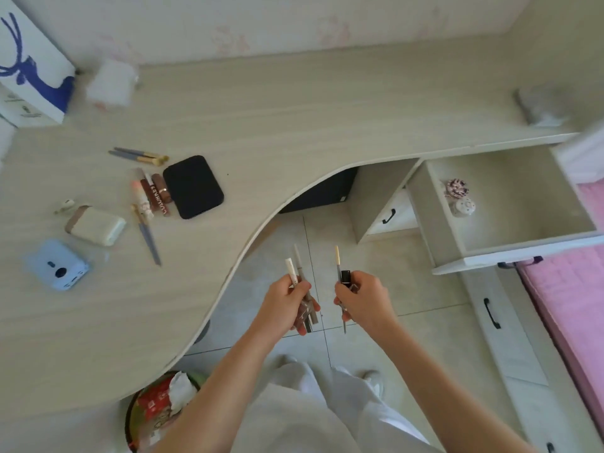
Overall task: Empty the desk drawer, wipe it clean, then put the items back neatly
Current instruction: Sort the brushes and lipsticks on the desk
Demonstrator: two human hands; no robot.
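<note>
Head view: an open drawer [510, 220] at the right holds two small round patterned jars [459, 197] near its left wall. Above the floor, the left hand [284, 305] grips a bundle of slim cosmetic pencils [299, 282]; the right hand [362, 299] grips a thin brush and a dark tube [345, 276]. On the bench [294, 119] lie a black case [193, 187], lip tubes [153, 196] and brushes [140, 155]. A bin [157, 413] below holds wrappers.

The lower ends of the pens [302, 289] are covered by the left hand [281, 305]; the bin [153, 416] is partly hidden under the desk [228, 125]. The bag [29, 60] is cut off by the left edge; the object [539, 106] at the far right is too blurred to be identified.
</note>
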